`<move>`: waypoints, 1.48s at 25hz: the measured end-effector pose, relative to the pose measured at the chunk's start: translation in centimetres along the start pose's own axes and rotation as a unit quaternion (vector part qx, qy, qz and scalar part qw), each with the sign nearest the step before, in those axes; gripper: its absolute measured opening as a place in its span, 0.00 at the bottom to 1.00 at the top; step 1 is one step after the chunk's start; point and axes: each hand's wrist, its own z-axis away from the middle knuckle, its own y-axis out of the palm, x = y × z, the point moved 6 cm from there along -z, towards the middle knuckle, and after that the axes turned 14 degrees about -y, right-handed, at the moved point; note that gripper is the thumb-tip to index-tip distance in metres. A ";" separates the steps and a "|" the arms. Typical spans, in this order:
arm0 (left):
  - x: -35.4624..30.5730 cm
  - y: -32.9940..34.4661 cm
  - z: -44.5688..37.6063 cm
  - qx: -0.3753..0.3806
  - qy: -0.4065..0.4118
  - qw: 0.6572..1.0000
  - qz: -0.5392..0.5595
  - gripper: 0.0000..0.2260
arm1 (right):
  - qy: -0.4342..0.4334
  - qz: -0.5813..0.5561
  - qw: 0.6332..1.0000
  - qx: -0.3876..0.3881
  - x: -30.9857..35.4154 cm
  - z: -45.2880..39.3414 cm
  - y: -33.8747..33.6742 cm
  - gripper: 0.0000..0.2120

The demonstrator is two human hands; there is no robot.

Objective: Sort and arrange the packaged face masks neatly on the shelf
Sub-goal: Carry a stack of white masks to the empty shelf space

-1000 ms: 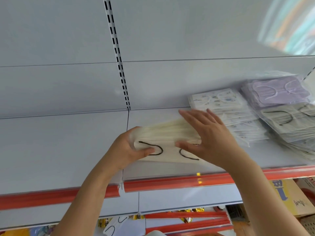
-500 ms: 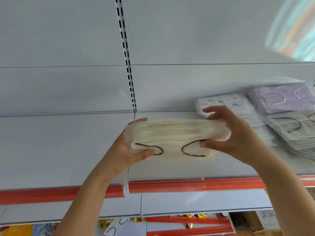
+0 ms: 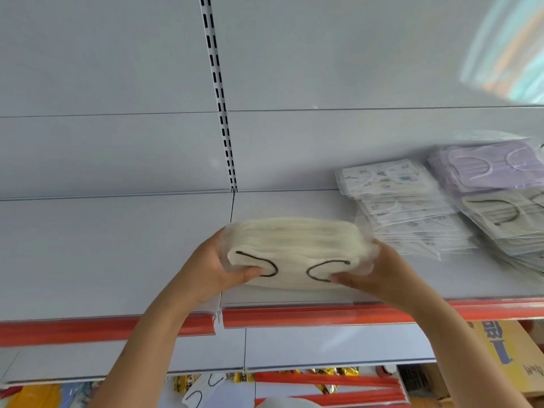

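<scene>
Cream mask stack (image 3: 297, 248): a thick bundle of packaged masks with black ear loops, held just above the shelf (image 3: 117, 254) near its red front edge; whether its underside touches the shelf cannot be told. Left hand (image 3: 215, 266) grips the stack's left end, thumb on the front face, fingers hidden behind. Right hand (image 3: 379, 269) grips the right end likewise, thumb in front; wrapper edge there is blurred.

Patterned white packs (image 3: 394, 198): a slumped pile on the shelf, right of the cream stack, prints too small to make out.

Lilac packs (image 3: 485, 166): right of the patterned pile, cut off by the frame edge.

Grey packs (image 3: 506, 216): in front of the lilac ones, partly cut off.

Cardboard box (image 3: 506, 348): below the shelf at right, lettering unreadable.
</scene>
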 end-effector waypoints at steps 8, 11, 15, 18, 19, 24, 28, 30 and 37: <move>0.4 -0.2 0.4 -0.050 -0.025 0.998 -0.027 0.33 | 0.003 -0.010 1.000 -0.029 -1.0 -0.2 -0.6 0.33; 0.7 0.3 0.4 -0.028 -0.032 0.998 -0.047 0.34 | 0.007 0.004 1.000 0.016 -0.7 -0.5 -0.2 0.36; -0.4 0.0 1.0 -0.031 -0.048 0.998 -0.017 0.22 | 0.008 -0.043 0.999 0.028 -1.3 -1.9 0.6 0.31; -0.9 -1.7 2.8 -0.055 -0.068 0.994 0.063 0.16 | -0.014 -0.136 0.989 0.059 0.6 -4.5 2.1 0.24; -0.6 -2.6 3.7 -0.072 -0.081 0.990 0.092 0.16 | -0.026 -0.167 0.983 0.072 1.9 -5.6 3.0 0.22; 3.4 -10.1 9.5 -0.199 -0.143 0.953 0.180 0.16 | -0.058 -0.278 0.949 0.139 9.2 -9.7 11.1 0.28; 7.5 -18.9 14.5 -0.234 -0.147 0.929 0.248 0.24 | -0.074 -0.264 0.948 0.165 15.8 -14.1 20.2 0.23; 10.1 -23.9 17.1 -0.263 -0.137 0.917 0.269 0.24 | -0.075 -0.248 0.953 0.156 18.9 -16.1 25.6 0.21; 19.0 -42.9 26.3 -0.348 -0.107 0.837 0.409 0.21 | -0.091 -0.276 0.935 0.205 31.0 -22.7 45.7 0.22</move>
